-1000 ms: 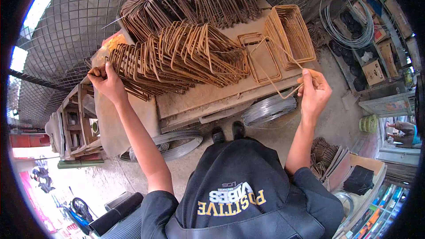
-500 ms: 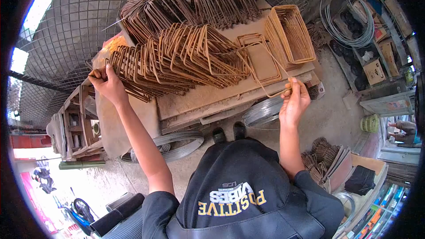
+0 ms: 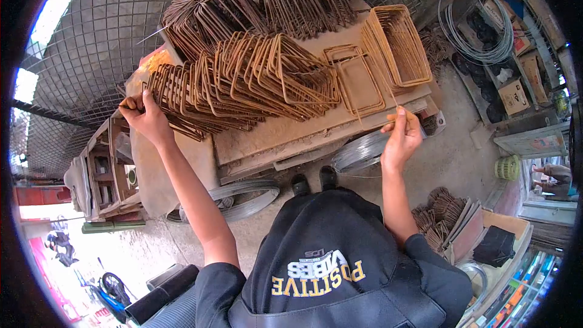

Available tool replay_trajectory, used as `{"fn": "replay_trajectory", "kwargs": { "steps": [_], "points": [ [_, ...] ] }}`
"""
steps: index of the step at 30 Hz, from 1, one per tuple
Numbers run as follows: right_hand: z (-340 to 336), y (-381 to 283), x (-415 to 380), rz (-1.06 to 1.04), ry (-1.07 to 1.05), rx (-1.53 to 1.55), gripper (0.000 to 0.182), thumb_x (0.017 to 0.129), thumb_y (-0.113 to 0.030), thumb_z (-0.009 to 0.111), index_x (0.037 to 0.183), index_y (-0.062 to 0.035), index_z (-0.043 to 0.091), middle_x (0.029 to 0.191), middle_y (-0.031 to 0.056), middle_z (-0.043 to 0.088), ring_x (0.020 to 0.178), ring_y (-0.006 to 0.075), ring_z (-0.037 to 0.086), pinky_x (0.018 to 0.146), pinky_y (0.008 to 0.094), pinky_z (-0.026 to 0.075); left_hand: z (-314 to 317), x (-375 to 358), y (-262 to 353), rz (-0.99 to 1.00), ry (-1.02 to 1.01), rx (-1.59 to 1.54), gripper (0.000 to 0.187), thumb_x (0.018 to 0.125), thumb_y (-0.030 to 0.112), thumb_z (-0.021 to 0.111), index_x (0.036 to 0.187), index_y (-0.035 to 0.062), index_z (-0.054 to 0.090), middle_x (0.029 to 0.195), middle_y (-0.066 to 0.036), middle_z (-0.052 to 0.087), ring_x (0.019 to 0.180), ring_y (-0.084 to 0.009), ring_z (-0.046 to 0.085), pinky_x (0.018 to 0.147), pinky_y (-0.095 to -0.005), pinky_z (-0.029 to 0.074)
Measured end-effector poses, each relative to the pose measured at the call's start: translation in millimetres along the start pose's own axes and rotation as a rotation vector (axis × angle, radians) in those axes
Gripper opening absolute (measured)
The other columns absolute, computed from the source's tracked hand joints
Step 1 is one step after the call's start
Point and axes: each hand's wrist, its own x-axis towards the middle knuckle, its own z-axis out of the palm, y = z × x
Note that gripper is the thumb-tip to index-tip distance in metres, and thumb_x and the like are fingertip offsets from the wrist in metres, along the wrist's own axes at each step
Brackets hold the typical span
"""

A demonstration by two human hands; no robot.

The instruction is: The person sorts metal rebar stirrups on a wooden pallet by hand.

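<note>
A long row of rusty rebar stirrups (image 3: 243,79), bent into rectangles, leans across the worktable (image 3: 273,140). At the row's left end my left hand (image 3: 149,121) is closed, its thumb up against the end stirrups; what its curled fingers grip is hidden. My right hand (image 3: 401,140) is raised off the table's front edge at the right, thumb and finger pinched on a thin rusty stirrup side (image 3: 385,82) that slants up and left. Between the row and my right hand, a few loose stirrups (image 3: 371,107) lie flat.
Two dark stirrup bundles (image 3: 209,9) stand at the back by the wire mesh. A stack of rectangular stirrups (image 3: 419,54) rests at the table's right end. Wire coils (image 3: 249,197) lie under the front edge; another coil (image 3: 477,24) hangs at right.
The stirrup by my right hand has turned, so its lower side no longer shows as a clear bar reaching my fingers. My right hand shifted slightly; my left stays nearly still.
</note>
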Motion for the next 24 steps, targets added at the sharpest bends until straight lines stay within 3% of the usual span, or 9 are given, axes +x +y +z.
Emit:
{"fn": "replay_trajectory", "kwargs": {
  "steps": [4,9,11,12,14,18,20,24],
  "points": [
    [0,42,4,-0.012,-0.047,-0.040,0.018,0.106,-0.014,0.059,0.113,0.0021,0.065,0.087,0.0084,0.071,0.064,0.0095,0.060,0.056,0.0260,0.053,1,0,0,0.010,0.011,-0.040,0.033,0.094,-0.001,0.067,0.093,0.0108,0.036,0.088,0.003,0.040,0.077,-0.0077,0.037,0.072,-0.0219,0.036],
    [-9,24,11,0.095,-0.134,-0.284,0.025,0.104,-0.016,0.063,0.119,0.0028,0.070,0.091,0.0089,0.070,0.066,0.0121,0.062,0.058,0.0281,0.053,1,-1,2,-0.007,-0.011,-0.035,0.034,0.094,-0.001,0.067,0.093,0.0109,0.035,0.087,0.003,0.039,0.076,-0.0079,0.035,0.071,-0.0218,0.035],
    [-12,10,15,-0.189,-0.239,-0.760,0.026,0.100,-0.017,0.067,0.120,0.0001,0.073,0.101,0.0140,0.070,0.078,0.0209,0.068,0.067,0.0336,0.055,2,-2,3,-0.005,-0.007,-0.016,0.034,0.094,-0.001,0.067,0.092,0.0110,0.035,0.088,0.003,0.039,0.076,-0.0081,0.035,0.071,-0.0219,0.035],
    [-14,10,17,-0.189,-0.239,-0.760,0.026,0.100,-0.017,0.067,0.120,0.0001,0.073,0.101,0.0140,0.070,0.078,0.0209,0.068,0.067,0.0336,0.055,1,-1,4,-0.001,0.002,0.003,0.034,0.094,0.000,0.067,0.092,0.0110,0.035,0.088,0.003,0.039,0.076,-0.0082,0.034,0.071,-0.0220,0.035],
    [-14,4,20,-0.361,-0.242,-0.913,0.027,0.097,-0.019,0.070,0.117,-0.0014,0.075,0.106,0.0175,0.068,0.094,0.0301,0.069,0.081,0.0375,0.055,0,-1,1,0.000,-0.001,0.006,0.033,0.094,0.000,0.067,0.092,0.0110,0.035,0.088,0.003,0.038,0.076,-0.0084,0.034,0.071,-0.0221,0.035],
    [9,-19,15,-0.306,-0.270,-0.860,0.030,0.096,-0.020,0.070,0.119,-0.0029,0.075,0.110,0.0177,0.067,0.103,0.0337,0.067,0.088,0.0381,0.053,-2,0,-3,0.031,-0.001,0.027,0.033,0.093,0.000,0.067,0.092,0.0111,0.036,0.088,0.003,0.038,0.077,-0.0089,0.035,0.072,-0.0225,0.036],
    [25,-18,19,-0.313,-0.491,-0.704,0.032,0.096,-0.021,0.070,0.125,-0.0079,0.074,0.115,0.0167,0.066,0.096,0.0322,0.068,0.085,0.0378,0.054,-2,1,-4,0.019,-0.004,0.014,0.031,0.093,0.000,0.067,0.094,0.0108,0.038,0.089,0.003,0.038,0.078,-0.0085,0.035,0.073,-0.0221,0.035],
    [78,-33,21,-0.292,-0.641,-0.603,0.033,0.097,-0.020,0.069,0.129,-0.0136,0.073,0.117,0.0161,0.066,0.089,0.0291,0.068,0.080,0.0375,0.055,2,-1,3,0.004,-0.007,-0.023,0.033,0.093,-0.002,0.065,0.092,0.0111,0.036,0.088,0.003,0.038,0.076,-0.0081,0.036,0.070,-0.0225,0.036]
  ]
}}
